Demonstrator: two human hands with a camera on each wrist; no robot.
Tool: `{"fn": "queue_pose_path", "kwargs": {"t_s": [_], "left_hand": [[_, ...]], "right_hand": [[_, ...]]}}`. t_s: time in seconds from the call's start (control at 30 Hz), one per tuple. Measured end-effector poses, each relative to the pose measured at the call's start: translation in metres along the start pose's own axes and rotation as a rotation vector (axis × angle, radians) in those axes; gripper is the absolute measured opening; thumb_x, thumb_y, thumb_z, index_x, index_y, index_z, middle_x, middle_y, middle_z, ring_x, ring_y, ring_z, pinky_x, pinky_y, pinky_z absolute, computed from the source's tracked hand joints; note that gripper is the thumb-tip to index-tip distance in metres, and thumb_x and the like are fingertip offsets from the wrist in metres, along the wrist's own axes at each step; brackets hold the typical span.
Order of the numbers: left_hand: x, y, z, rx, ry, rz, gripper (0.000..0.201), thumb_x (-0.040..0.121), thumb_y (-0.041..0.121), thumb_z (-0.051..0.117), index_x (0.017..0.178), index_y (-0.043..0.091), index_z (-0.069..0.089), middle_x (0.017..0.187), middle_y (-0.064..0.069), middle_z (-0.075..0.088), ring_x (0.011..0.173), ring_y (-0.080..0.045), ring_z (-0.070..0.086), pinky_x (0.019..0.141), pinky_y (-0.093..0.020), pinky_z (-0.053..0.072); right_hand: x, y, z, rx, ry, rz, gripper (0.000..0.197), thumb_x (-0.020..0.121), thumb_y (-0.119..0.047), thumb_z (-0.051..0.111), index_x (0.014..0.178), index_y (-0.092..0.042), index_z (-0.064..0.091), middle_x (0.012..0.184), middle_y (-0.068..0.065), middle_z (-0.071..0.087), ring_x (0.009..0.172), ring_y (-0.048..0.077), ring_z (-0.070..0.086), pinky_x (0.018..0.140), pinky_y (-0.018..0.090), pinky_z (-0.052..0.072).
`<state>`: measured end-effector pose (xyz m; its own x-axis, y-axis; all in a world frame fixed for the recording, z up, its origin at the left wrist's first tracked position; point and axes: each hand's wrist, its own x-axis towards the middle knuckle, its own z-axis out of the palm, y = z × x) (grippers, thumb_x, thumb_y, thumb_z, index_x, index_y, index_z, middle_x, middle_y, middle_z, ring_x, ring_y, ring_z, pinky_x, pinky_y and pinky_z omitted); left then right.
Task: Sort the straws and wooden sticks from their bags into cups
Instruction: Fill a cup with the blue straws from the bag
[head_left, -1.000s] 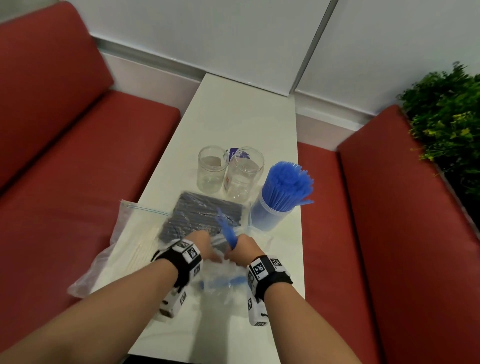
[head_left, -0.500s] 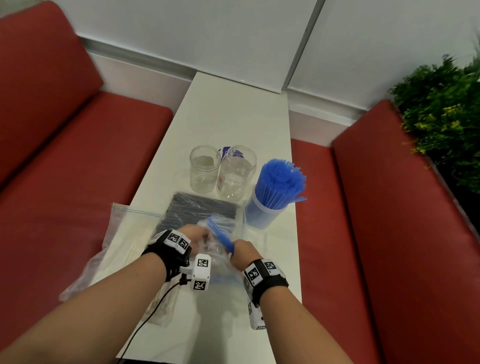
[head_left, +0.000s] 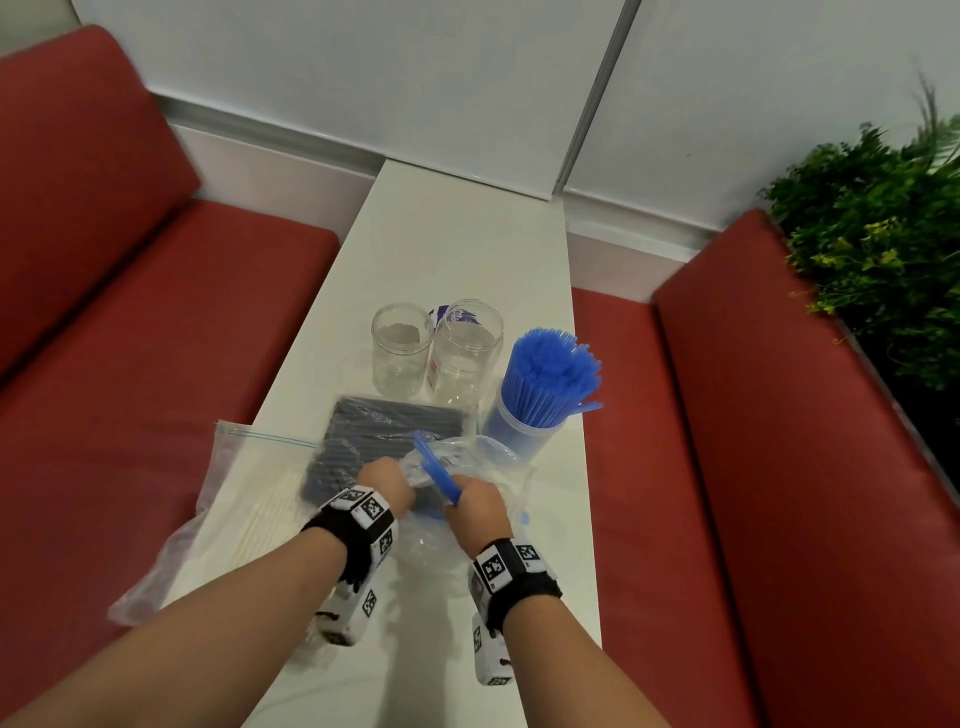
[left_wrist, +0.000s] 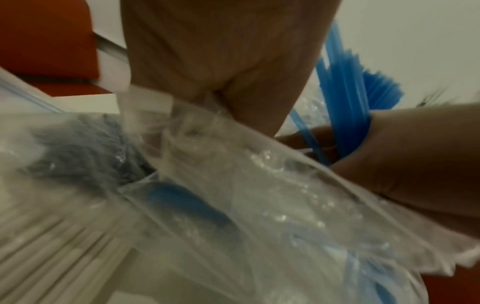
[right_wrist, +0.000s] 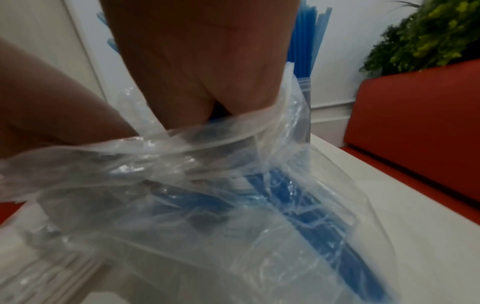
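Right hand (head_left: 475, 501) is fisted around a small bundle of blue straws (head_left: 435, 470), their free ends angled up and away from the body out of the mouth of a clear zip bag (head_left: 470, 457); the left wrist view shows the same bundle (left_wrist: 345, 115) clamped in that fist. Left hand (head_left: 387, 480) pinches the rim of the same bag, fingers curled into the plastic, holding the opening up. More blue straws (right_wrist: 306, 207) lie loose in the bag's bottom, so this bag is not yet emptied. Just past the bag, at the right edge of the white table (head_left: 457, 249), a clear cup packed with blue straws (head_left: 545, 384) stands upright; judged the target for the bundle in hand, and nearly full. To its left, two clear cups stand side by side: the left empty cup (head_left: 401, 358) and the right empty cup (head_left: 465, 358), neither holding straws or sticks. In front of them lies a flat bag of dark grey straws (head_left: 384, 431), seemingly untouched. Under the left forearm a large zip bag of pale wooden sticks (head_left: 249, 514) overhangs the table's left edge, also full. Judgement: blue sort mostly done; grey straws and wooden sticks remain. A small blue-and-white package (head_left: 441, 314) sits behind the cups.
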<state>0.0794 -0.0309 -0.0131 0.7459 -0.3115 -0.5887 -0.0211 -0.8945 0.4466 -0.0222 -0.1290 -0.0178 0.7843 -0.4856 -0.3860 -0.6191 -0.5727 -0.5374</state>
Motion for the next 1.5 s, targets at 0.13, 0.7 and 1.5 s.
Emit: {"fn": "queue_pose_path", "kwargs": {"t_s": [0.13, 0.7, 1.5], "left_hand": [[0.002, -0.001, -0.002, -0.065, 0.040, -0.048, 0.033, 0.103, 0.018, 0.041, 0.130, 0.009, 0.058, 0.135, -0.010, 0.058, 0.124, -0.024, 0.056, 0.098, -0.029, 0.044], [0.009, -0.001, -0.022, -0.671, -0.091, 0.049, 0.035, 0.091, -0.004, 0.056, 0.125, -0.012, 0.055, 0.128, -0.029, 0.059, 0.106, -0.028, 0.063, 0.072, -0.027, 0.052], [0.013, -0.001, -0.041, -0.060, 0.069, 0.179, 0.027, 0.096, 0.014, 0.051, 0.114, 0.004, 0.067, 0.117, -0.016, 0.067, 0.109, -0.031, 0.063, 0.090, -0.034, 0.049]], "right_hand": [[-0.001, 0.000, 0.001, -0.001, -0.055, 0.004, 0.034, 0.099, -0.011, 0.065, 0.133, -0.013, 0.068, 0.126, 0.015, 0.069, 0.116, 0.030, 0.063, 0.105, 0.035, 0.046], [-0.005, -0.003, 0.009, -0.196, 0.054, -0.203, 0.019, 0.099, -0.009, 0.056, 0.116, -0.008, 0.064, 0.122, 0.013, 0.067, 0.113, 0.028, 0.062, 0.100, 0.032, 0.042], [-0.008, -0.009, -0.044, 0.607, -0.157, -0.099, 0.020, 0.086, -0.011, 0.082, 0.094, -0.026, 0.071, 0.081, -0.013, 0.071, 0.078, 0.003, 0.065, 0.079, 0.021, 0.053]]}}
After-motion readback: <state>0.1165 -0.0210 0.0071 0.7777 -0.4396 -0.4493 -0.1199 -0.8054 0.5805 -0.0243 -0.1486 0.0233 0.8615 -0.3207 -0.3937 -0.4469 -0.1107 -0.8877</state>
